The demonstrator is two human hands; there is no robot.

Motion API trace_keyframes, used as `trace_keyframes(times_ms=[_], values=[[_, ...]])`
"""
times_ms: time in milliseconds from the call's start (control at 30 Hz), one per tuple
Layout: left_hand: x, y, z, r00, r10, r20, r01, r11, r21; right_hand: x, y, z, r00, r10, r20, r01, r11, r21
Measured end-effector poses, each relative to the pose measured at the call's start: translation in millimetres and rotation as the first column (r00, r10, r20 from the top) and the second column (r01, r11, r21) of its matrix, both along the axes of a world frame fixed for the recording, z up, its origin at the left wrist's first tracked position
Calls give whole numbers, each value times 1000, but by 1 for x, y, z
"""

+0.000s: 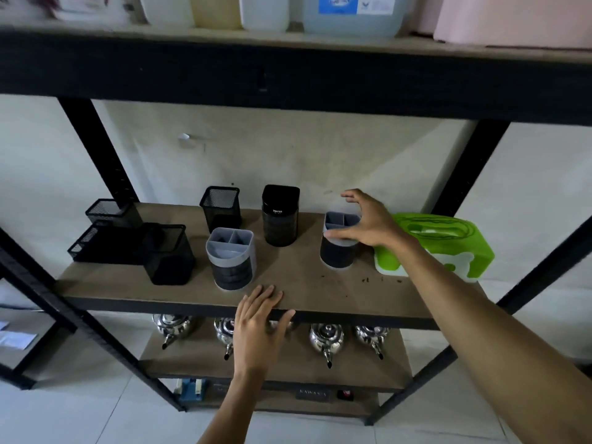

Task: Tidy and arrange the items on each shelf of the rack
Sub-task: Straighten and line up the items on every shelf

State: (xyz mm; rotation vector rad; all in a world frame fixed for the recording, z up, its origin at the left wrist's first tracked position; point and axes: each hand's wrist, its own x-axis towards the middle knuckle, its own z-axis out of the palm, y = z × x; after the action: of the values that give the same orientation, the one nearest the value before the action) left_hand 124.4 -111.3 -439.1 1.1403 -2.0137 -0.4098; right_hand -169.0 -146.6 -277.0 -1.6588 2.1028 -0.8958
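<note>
Pen holder (340, 240), black with a grey three-part top, stands upright on the middle shelf (304, 283), just left of the green box (448, 241). Right hand (371, 221) cups its rim, fingers spread; I cannot tell if it grips. Left hand (259, 325) rests flat on the shelf's front edge.

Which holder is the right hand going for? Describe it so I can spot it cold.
On the middle shelf, look just left of the green tissue box. The grey-topped divided holder stands there under the right hand. Its twin stands near the front edge, beside the mesh cups.
</note>
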Motion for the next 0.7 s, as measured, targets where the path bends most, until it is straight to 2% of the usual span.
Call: trace_keyframes(times_ms=[167, 367, 467, 700], values=[[-1, -3, -1, 1000, 6, 10, -6, 1000, -11, 27, -45, 33, 990, 121, -67, -119, 993, 25], [-2, -4, -5, 1000, 12, -10, -13, 999, -32, 65, -103, 32, 975, 216, -49, -208, 968, 142], [-2, -6, -5, 1000, 17, -16, -18, 999, -46, 73, -116, 29, 969, 236, -77, -219, 959, 179], [-2, -9, -10, 999, 26, -32, -29, 996, -83, 66, -111, 31, 964, 225, -144, -203, 967, 153]])
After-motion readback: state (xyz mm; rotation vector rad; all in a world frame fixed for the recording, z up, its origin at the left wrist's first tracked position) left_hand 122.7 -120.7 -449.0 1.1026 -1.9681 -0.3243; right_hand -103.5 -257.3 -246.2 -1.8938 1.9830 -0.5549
